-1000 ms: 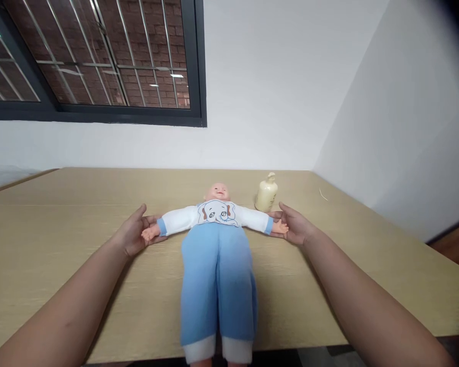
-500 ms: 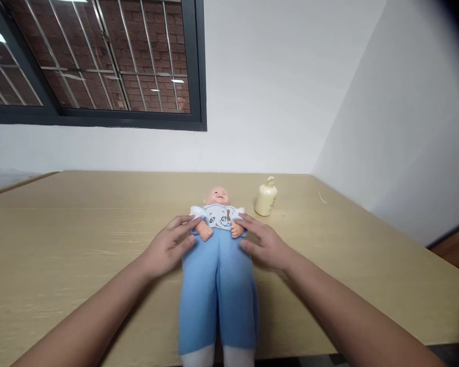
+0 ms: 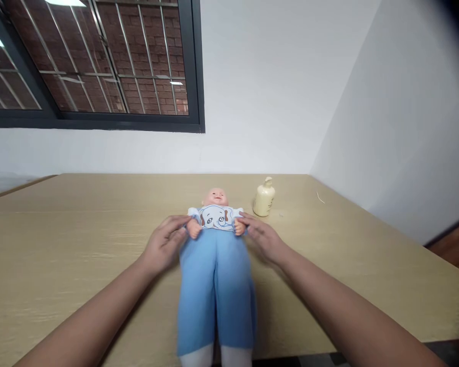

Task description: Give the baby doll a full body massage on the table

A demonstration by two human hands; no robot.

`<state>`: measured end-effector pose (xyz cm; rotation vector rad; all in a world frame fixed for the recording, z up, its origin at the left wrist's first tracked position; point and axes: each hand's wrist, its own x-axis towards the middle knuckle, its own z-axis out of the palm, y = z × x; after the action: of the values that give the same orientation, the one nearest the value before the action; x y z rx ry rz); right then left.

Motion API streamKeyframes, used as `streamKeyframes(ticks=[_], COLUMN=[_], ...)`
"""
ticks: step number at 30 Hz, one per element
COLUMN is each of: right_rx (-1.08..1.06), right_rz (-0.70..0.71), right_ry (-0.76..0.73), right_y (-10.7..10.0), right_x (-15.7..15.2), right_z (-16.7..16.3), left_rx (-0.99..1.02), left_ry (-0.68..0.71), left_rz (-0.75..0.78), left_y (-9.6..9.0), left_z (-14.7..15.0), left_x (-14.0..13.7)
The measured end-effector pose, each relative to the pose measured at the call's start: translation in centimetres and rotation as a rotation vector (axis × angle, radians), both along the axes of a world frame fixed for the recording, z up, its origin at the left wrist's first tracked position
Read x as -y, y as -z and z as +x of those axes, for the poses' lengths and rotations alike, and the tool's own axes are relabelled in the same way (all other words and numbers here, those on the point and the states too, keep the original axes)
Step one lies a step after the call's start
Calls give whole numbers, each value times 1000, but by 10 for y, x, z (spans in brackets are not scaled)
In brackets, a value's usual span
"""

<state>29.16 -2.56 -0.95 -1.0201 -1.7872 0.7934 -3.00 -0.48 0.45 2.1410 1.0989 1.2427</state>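
Nearest, both hands press a baby doll [image 3: 215, 265] lying face-up on the table [image 3: 61, 244], the left hand [image 3: 164, 247] and right hand [image 3: 263, 238] each pinching one folded doll arm against its chest, while a cream pump bottle [image 3: 263, 199] stands farther off to the right.

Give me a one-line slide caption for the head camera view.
Left hand and right hand hold the doll's arms folded in on a table.
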Motion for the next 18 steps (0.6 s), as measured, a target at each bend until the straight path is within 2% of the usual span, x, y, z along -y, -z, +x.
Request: streamKeyframes(ticks=[3,5,8,11,14,18], right_rx=[-463,-640,-694,-675,-653,-650], right_rz=[-251,-436,-664,-804,-820,-547], right_ry=[31,46,52,117,174,145], right_y=[-3,-7,-11,-10,-8,-6], right_x=[-11,-15,-17,-19,-22,-22], right_z=[18,33,56,71,73,60], left_rx=[377,608,841,855,829,813], left_ry=[-156,-197,-97,-95,-151,-115], left_rz=[-256,-461,-735,-903,-932,-797], left_y=[1,2,8,13,12,2], left_z=[-11,-24,-47,-65,-69,-51], left_x=[-12,-23,-40,-51,-50,-37])
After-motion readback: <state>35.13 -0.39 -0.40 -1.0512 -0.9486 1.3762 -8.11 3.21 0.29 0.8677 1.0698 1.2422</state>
